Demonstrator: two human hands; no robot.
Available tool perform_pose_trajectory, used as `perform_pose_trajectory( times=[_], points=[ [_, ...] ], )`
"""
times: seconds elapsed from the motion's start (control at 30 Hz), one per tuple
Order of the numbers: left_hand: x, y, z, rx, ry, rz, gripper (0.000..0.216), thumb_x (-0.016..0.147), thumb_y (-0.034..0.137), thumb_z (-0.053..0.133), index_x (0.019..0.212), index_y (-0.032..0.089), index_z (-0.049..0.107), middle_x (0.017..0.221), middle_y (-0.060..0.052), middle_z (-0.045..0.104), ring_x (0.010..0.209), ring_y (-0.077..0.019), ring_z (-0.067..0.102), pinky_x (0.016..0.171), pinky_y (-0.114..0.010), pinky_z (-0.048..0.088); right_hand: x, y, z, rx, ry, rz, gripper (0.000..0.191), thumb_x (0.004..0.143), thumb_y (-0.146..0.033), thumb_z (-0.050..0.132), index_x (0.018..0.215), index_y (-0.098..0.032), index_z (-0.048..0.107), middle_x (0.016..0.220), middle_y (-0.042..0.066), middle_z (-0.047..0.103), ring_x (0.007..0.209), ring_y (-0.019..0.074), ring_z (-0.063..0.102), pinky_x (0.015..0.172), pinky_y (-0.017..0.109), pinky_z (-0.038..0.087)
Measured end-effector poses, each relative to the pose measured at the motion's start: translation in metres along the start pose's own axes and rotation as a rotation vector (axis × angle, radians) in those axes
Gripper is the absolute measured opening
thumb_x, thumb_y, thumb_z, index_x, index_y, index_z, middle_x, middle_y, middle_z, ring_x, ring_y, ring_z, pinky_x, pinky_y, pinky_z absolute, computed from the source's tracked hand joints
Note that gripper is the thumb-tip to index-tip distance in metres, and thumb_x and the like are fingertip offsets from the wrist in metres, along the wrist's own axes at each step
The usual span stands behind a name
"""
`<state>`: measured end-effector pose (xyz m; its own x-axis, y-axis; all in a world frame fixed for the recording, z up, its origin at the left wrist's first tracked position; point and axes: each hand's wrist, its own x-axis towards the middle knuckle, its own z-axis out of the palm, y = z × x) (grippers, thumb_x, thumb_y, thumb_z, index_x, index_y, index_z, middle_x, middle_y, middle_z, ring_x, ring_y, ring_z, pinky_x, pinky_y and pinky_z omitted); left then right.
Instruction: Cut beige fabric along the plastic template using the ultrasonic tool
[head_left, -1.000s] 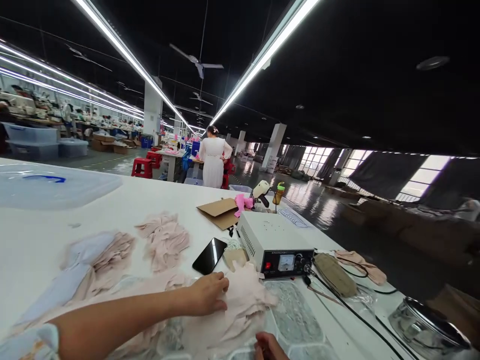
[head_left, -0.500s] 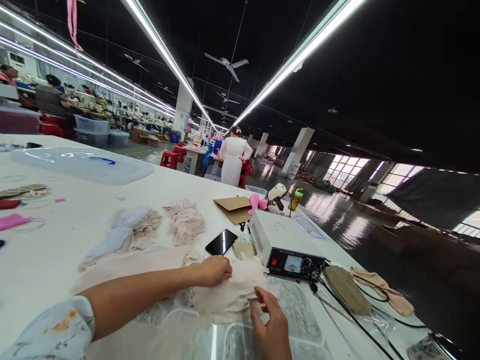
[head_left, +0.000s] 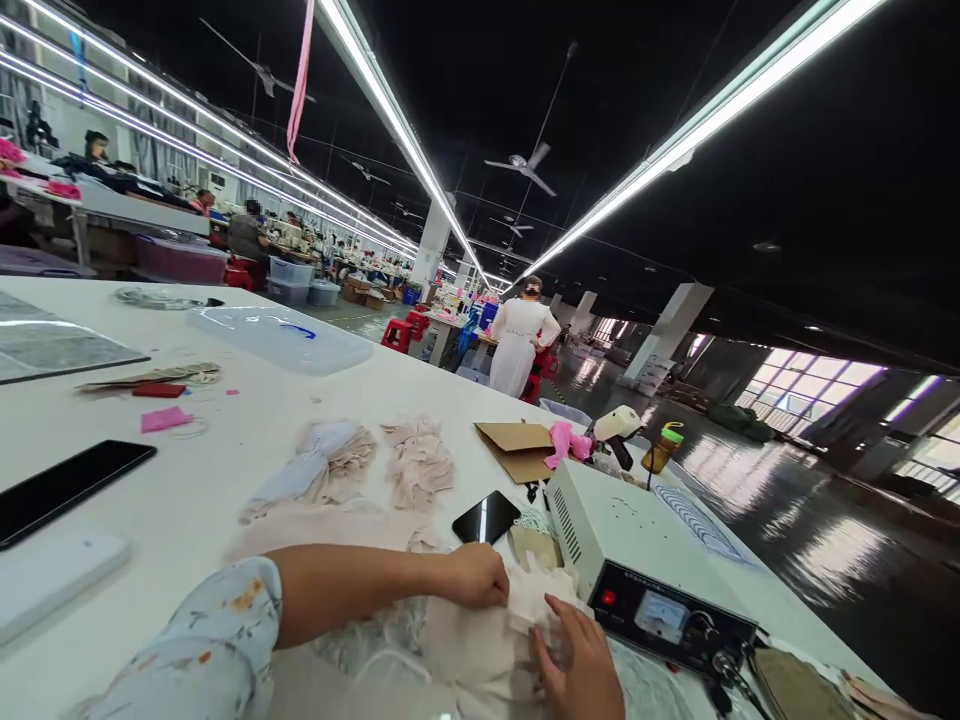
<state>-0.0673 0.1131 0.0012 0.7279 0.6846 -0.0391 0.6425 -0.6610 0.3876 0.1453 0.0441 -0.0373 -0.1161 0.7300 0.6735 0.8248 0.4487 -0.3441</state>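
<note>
My left hand (head_left: 471,576) rests with curled fingers on a pile of pale pink fabric pieces (head_left: 487,640) near the front edge of the white table (head_left: 187,500). My right hand (head_left: 581,660) lies on the same pile from the right, fingers together and pressing the cloth. A white control box with a dial and red light (head_left: 645,570) stands just to the right of both hands. A black phone (head_left: 486,518) lies just beyond my left hand.
Two more heaps of pink fabric (head_left: 416,460) lie further back, with cardboard (head_left: 517,448) and a handheld tool (head_left: 616,428) behind the box. Another dark phone (head_left: 67,485) and a clear lid (head_left: 281,338) lie to the left. A person in white (head_left: 519,340) stands far off.
The view has swung left and down. My right hand has come up from the bottom edge onto the fabric pile beside my left hand, which stayed on the cloth.
</note>
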Motion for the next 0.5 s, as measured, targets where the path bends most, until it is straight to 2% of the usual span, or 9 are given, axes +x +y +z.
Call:
perform_pose_trajectory(
  times=[0.17, 0.3, 0.4, 0.5],
  points=[
    [0.005, -0.009, -0.003, -0.085, -0.014, 0.096, 0.03, 0.098, 0.033, 0.059, 0.122, 0.015, 0.059, 0.123, -0.009, 0.06, 0.104, -0.0233, 0.063, 0.088, -0.042, 0.055, 0.01, -0.016, -0.002, -0.118, -0.068, 0.033, 0.031, 0.083, -0.032, 0.062, 0.11, -0.021, 0.07, 0.107, 0.008, 0.071, 0.104, 0.0269, 0.062, 0.091, 0.041, 0.05],
    [0.006, -0.008, -0.004, -0.119, 0.024, 0.142, 0.03, 0.098, 0.033, 0.059, 0.123, 0.015, 0.058, 0.122, -0.009, 0.06, 0.104, -0.0233, 0.063, 0.088, -0.042, 0.056, 0.013, -0.02, 0.001, -0.171, -0.089, 0.032, 0.029, 0.082, -0.032, 0.063, 0.108, -0.023, 0.07, 0.108, 0.008, 0.07, 0.104, 0.026, 0.061, 0.089, 0.04, 0.049],
    [0.002, 0.001, -0.003, -0.129, 0.061, 0.146, 0.03, 0.098, 0.033, 0.059, 0.123, 0.015, 0.058, 0.123, -0.01, 0.06, 0.104, -0.0229, 0.063, 0.088, -0.042, 0.055, 0.014, -0.014, 0.005, -0.165, -0.093, -0.004, 0.031, 0.08, -0.033, 0.062, 0.108, -0.023, 0.07, 0.108, 0.008, 0.071, 0.105, 0.0283, 0.06, 0.089, 0.043, 0.048],
    [-0.003, 0.01, -0.002, -0.138, 0.066, 0.164, 0.029, 0.099, 0.033, 0.059, 0.122, 0.016, 0.059, 0.122, -0.01, 0.06, 0.103, -0.0224, 0.063, 0.088, -0.042, 0.055, 0.015, 0.001, 0.008, -0.144, -0.085, -0.03, 0.034, 0.075, -0.024, 0.055, 0.105, -0.024, 0.072, 0.107, 0.009, 0.071, 0.104, 0.0311, 0.061, 0.089, 0.048, 0.048]
  ],
)
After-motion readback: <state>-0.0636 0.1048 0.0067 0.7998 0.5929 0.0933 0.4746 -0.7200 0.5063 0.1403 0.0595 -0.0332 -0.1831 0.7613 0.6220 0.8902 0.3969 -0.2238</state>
